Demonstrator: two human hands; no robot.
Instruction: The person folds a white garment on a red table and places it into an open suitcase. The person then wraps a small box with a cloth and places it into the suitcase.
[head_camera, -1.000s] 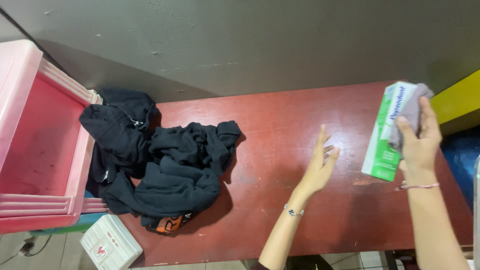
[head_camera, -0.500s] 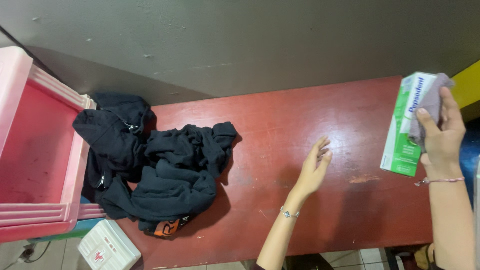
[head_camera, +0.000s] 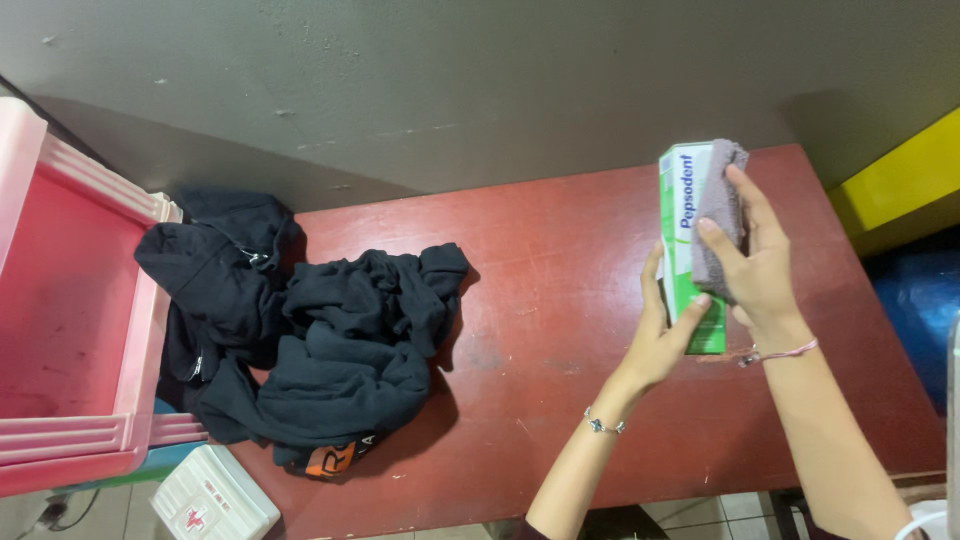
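A long green and white carton (head_camera: 681, 215) is held upright above the right part of the red table (head_camera: 560, 240). My right hand (head_camera: 755, 270) presses a small grey cloth (head_camera: 717, 210) against the carton's right face. My left hand (head_camera: 662, 335) grips the carton's lower end from the left, with the thumb on its front. Each wrist wears a thin bracelet.
A heap of black clothes (head_camera: 320, 330) lies on the table's left half, partly over a pink plastic basket (head_camera: 70, 300). A white box with a red cross (head_camera: 212, 495) sits below the heap. A yellow surface (head_camera: 895, 180) and something blue (head_camera: 915, 320) lie to the right.
My right hand has brought the carton and cloth leftward over the table. My left hand, open and empty before, has risen and taken hold of the carton's lower end.
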